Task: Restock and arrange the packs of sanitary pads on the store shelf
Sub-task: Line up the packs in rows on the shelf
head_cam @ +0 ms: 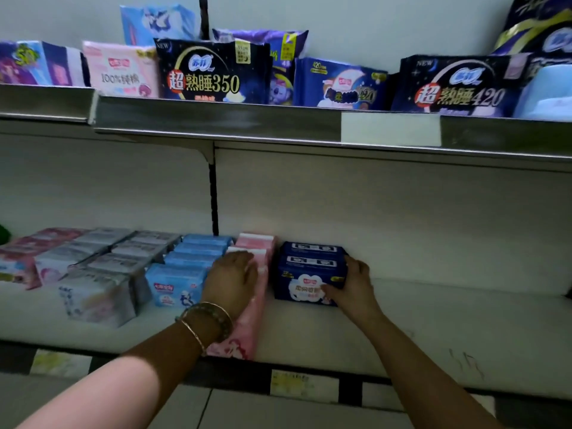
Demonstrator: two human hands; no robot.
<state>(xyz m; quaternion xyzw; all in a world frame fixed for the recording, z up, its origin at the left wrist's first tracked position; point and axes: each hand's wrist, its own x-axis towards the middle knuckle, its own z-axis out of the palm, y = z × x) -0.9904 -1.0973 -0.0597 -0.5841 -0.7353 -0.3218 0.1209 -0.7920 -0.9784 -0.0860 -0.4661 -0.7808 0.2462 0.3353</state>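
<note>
Two bare forearms reach from the bottom edge toward the lower shelf [433, 320]. On the left wrist sit bangles [205, 320]. The left hand [230, 281] lies flat, fingers spread a little, on top of the pink packs [250, 308]; it presses on them and does not close around any pack. These pink packs make a narrow row that runs from the front edge of the shelf to the back wall.

The right hand [353, 284] holds the right side of the navy packs [306, 274], thumb on the front face and fingers bent around the side. Two navy packs stand one behind the other, just beside the pink row with a small gap between, in the middle of the shelf. To the right of them the shelf is bare.

Left of the pink row stands a row of blue packs [185, 270], touching it. Further left are grey packs [105, 277] in two rows, then more pink ones near the left edge; they are blurred.

Above, the upper shelf [216, 119] carries larger bags standing upright, among them a dark bag [210, 72] marked 350 and a second dark one [455, 85] marked 420. A white label [390, 130] sits on its front rail.
</note>
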